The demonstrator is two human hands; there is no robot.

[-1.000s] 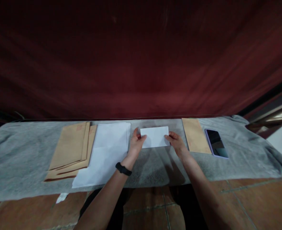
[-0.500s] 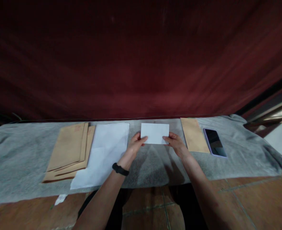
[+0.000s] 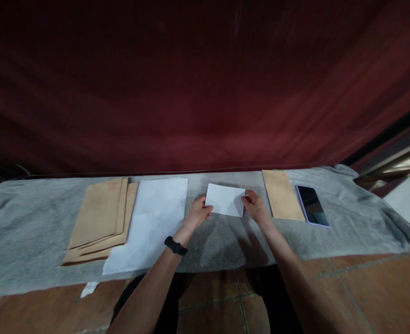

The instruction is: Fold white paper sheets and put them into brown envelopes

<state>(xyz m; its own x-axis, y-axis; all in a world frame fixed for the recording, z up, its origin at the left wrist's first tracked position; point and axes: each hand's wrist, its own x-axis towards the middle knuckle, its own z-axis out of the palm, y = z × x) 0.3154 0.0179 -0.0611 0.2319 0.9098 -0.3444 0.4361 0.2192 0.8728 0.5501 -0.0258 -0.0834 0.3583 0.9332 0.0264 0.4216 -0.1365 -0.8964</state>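
Note:
A small white folded paper is held slightly tilted above the grey cloth, its right end lower than its left. My left hand pinches the left edge, thumb on top. At the right edge, the thumb and fingers of my right hand close on the paper. To the left of my left hand lies a stack of white paper sheets. A brown envelope rests just right of my right hand.
Several brown envelopes are piled at the left, overlapping the white sheets. A phone in a purple case lies at the right. Grey cloth covers the surface, with a dark red curtain behind and floor tiles in front.
The folded paper has tilted, its right end coming down toward me. My right hand has shifted its grip along the right edge; the left hand still holds the other end.

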